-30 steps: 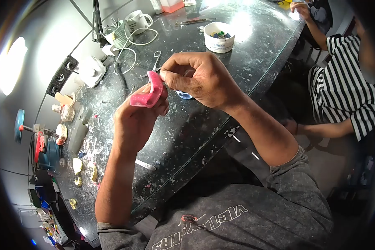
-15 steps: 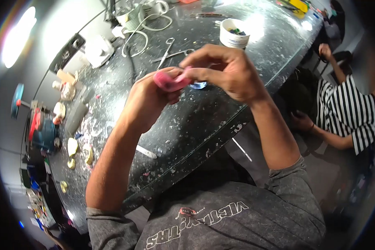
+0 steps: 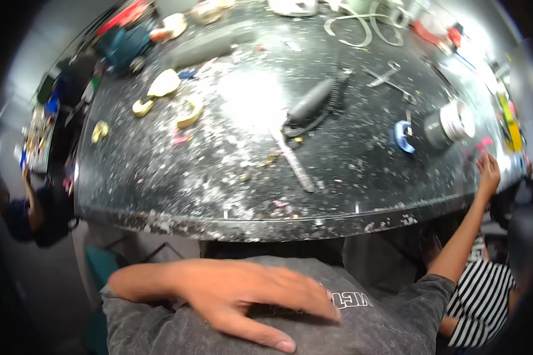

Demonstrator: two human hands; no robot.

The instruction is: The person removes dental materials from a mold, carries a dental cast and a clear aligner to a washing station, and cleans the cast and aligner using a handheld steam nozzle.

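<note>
My left hand [image 3: 243, 296] is in front of my grey shirt, palm down, fingers stretched and thumb apart, with nothing in it. At the far right, my right hand [image 3: 488, 173] reaches out over the table, its fingertips closed on a small pink piece [image 3: 484, 145]. The piece is blurred, and I cannot tell whether it touches the tabletop. Left of that hand stands a white tub [image 3: 450, 123]. Beside the tub lies a blue, curved, tray-like piece [image 3: 404, 137].
On the speckled black table [image 3: 219, 177] lie a grey handpiece [image 3: 311, 100] with coiled cord, a flat blade-like tool [image 3: 293, 163] and scissor-handled tools [image 3: 388, 77]. Yellowish dental casts [image 3: 164, 83] sit at left. A person in a striped shirt [image 3: 482, 293] is at lower right.
My hands have come apart. The left dropped back to my shirt and opened; the right moved far right with the pink piece. My view has turned left.
</note>
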